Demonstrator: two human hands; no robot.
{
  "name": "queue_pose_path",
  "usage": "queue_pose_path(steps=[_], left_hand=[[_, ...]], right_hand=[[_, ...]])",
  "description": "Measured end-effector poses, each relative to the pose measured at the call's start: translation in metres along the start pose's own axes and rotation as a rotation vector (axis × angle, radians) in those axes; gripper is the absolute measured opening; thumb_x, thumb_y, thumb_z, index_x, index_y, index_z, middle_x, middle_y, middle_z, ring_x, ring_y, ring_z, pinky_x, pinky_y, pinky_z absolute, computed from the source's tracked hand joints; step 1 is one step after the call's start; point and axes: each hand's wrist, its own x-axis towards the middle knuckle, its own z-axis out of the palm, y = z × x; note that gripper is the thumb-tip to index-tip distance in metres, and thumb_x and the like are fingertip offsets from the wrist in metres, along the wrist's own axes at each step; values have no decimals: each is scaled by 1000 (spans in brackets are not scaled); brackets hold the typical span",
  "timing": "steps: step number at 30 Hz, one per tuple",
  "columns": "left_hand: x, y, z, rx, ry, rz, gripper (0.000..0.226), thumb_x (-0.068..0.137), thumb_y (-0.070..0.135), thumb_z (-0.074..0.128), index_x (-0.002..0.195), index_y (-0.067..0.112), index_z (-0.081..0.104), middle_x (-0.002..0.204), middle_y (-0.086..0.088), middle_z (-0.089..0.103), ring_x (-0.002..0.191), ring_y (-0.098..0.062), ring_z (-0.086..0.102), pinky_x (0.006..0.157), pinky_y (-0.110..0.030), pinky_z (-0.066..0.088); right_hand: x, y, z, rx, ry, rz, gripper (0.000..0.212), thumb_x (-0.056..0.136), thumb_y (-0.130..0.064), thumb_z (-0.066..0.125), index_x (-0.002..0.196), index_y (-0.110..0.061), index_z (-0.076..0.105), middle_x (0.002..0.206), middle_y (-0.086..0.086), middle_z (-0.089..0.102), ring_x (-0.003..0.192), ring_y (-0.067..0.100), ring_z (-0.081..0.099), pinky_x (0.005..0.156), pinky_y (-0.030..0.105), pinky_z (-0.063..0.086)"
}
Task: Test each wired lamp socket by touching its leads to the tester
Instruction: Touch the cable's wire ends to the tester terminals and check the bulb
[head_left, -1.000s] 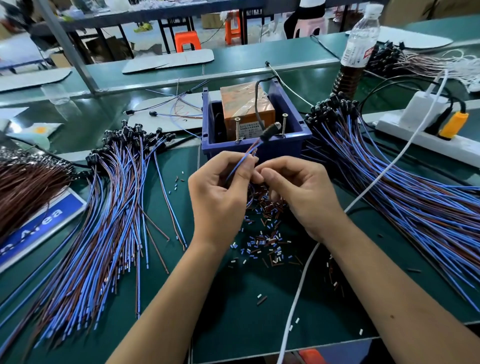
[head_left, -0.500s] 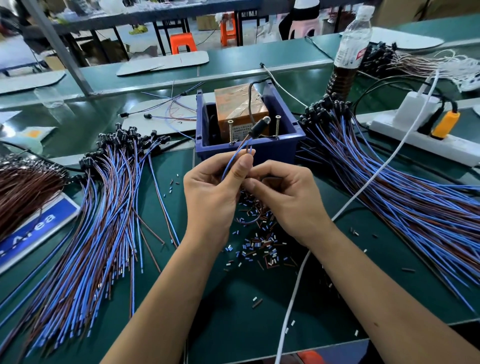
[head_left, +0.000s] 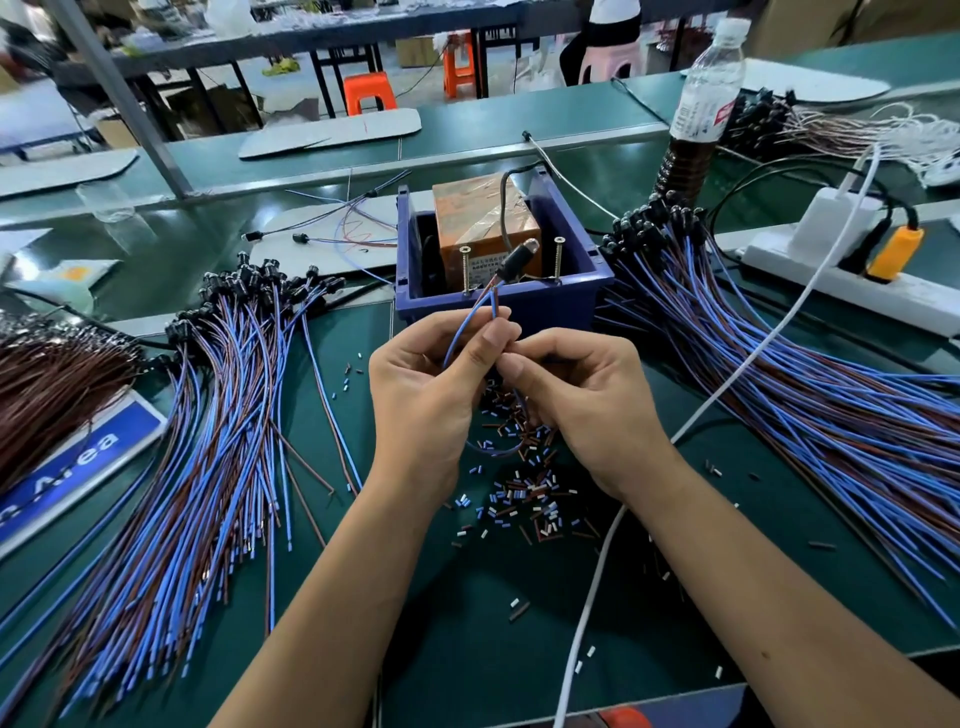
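Observation:
One black lamp socket (head_left: 516, 260) with a small bulb stands up in front of the tester (head_left: 480, 228), an orange taped block with two upright screws in a blue bin (head_left: 561, 299). Its blue and brown leads (head_left: 470, 322) run down into my hands. My left hand (head_left: 431, 395) pinches the leads between thumb and fingers. My right hand (head_left: 576, 400) meets it from the right, fingertips pinching the same leads. The wire ends are hidden inside my fingers. Bundles of wired sockets lie on the left (head_left: 208, 415) and right (head_left: 779, 374).
Cut insulation bits (head_left: 524, 493) litter the green mat below my hands. A white cable (head_left: 597, 571) crosses the mat to a power strip (head_left: 841, 280) at right. A bottle (head_left: 696, 119) stands behind the right bundle. Brown wires (head_left: 47, 395) and a blue sign (head_left: 67, 467) lie far left.
My hands stay together on the leads and have barely shifted. The socket now stands a little more upright before the tester. The view has drifted slightly.

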Motion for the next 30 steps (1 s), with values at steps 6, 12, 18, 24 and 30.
queue_pose_path(steps=[6, 12, 18, 24, 30], left_hand=[[2, -2, 0, -6, 63, 43, 14, 74, 17, 82, 85, 10, 79, 82, -9, 78, 56, -4, 64, 54, -11, 46], [5, -1, -4, -46, 147, 63, 19, 79, 20, 79, 88, 4, 75, 65, 2, 68, 43, -3, 40, 44, -15, 33], [9, 3, -6, -100, 234, 65, 15, 85, 18, 74, 91, 5, 74, 58, 5, 57, 41, -4, 27, 41, -16, 23], [7, 4, -6, 30, 151, 97, 15, 100, 14, 63, 89, 10, 73, 76, 2, 67, 43, -8, 34, 43, -17, 29], [7, 4, -5, 53, 102, 134, 26, 104, 23, 57, 81, 21, 70, 91, -5, 74, 43, -12, 36, 43, -20, 31]], right_hand=[[0, 1, 2, 42, 56, 21, 8, 90, -17, 76, 89, -10, 80, 69, 32, 59, 47, 22, 39, 46, 40, 29], [1, -1, -1, 23, 132, -21, 9, 94, -14, 74, 93, -7, 79, 75, 10, 74, 44, 13, 49, 45, 26, 43], [1, 0, -5, -69, 291, -89, 14, 97, -9, 72, 110, -16, 73, 73, 7, 73, 46, 10, 50, 47, 24, 43], [2, 3, -6, -159, 369, -163, 22, 98, -5, 70, 118, -14, 69, 72, 7, 71, 53, 5, 58, 54, 17, 45], [1, 4, -2, -66, 294, -59, 15, 100, -6, 65, 108, -16, 72, 74, 7, 72, 46, 6, 51, 48, 20, 44]])
